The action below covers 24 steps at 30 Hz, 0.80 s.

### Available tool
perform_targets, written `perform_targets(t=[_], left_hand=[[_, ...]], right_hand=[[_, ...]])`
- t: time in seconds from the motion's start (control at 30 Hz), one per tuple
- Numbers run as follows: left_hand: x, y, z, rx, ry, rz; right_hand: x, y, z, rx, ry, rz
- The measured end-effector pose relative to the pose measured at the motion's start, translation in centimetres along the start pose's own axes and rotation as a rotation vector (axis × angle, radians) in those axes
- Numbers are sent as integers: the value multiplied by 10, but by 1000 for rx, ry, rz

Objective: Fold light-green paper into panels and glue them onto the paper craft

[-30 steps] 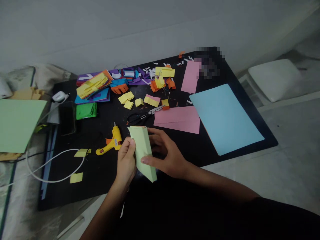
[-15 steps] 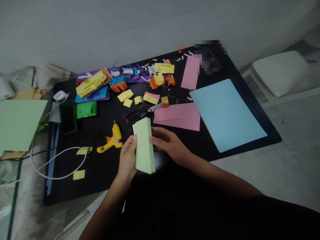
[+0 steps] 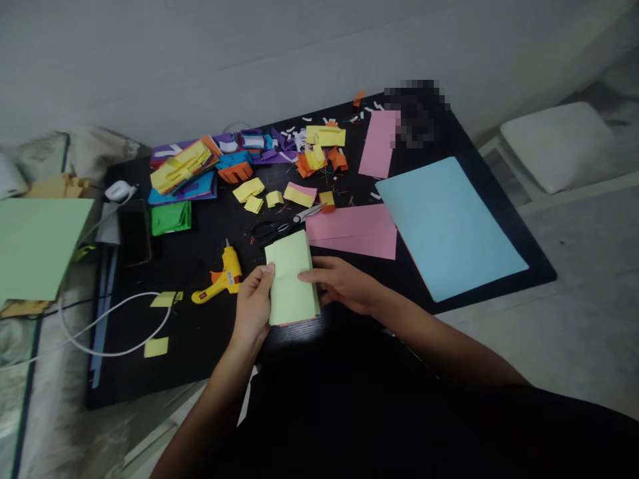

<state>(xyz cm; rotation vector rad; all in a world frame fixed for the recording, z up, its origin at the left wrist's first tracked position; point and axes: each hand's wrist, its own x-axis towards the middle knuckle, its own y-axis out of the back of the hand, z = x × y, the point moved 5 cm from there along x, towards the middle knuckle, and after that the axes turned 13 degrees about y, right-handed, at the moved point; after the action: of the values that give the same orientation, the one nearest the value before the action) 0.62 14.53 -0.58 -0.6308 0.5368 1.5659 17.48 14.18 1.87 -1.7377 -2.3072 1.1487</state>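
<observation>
Between my hands is a folded stack of light green paper (image 3: 289, 286), with thin coloured edges showing along its bottom. My left hand (image 3: 253, 299) grips the left side, thumb on top. On the right side, my right hand (image 3: 344, 283) pinches the stack, its thumb on the face and its fingers behind the edge. Just beyond the stack lie black-handled scissors (image 3: 289, 225), open toward the right. A yellow glue gun (image 3: 223, 274) rests to the left of my left hand. Pink paper sheets (image 3: 354, 233) lie beyond my right hand.
A large light blue sheet (image 3: 452, 229) covers the table's right part. Folded coloured paper pieces (image 3: 184, 166) and scraps crowd the back. At the left are a phone (image 3: 136, 233), a white cable (image 3: 117, 354) and a green sheet (image 3: 40, 249). A white stool (image 3: 559, 146) stands at right.
The green stack has turned so its broad face shows more and its side edge less. My right thumb has come onto its face.
</observation>
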Motion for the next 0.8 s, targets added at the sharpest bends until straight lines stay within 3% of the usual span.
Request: perform_targets(t=[0.13,0.4,0.57,0.8], left_hand=[[1,6,6,84,-108,58],[4,2,23,251,-259,63],[0,-5,29,286,-332,62],[-1,-7,32,294,-350,35]], right_hand=[[4,7,6,-108,-1,48],[13,19,8,-117,3,70],[20,22,10,-94,138,180],[16,22,14,-96,229,209]])
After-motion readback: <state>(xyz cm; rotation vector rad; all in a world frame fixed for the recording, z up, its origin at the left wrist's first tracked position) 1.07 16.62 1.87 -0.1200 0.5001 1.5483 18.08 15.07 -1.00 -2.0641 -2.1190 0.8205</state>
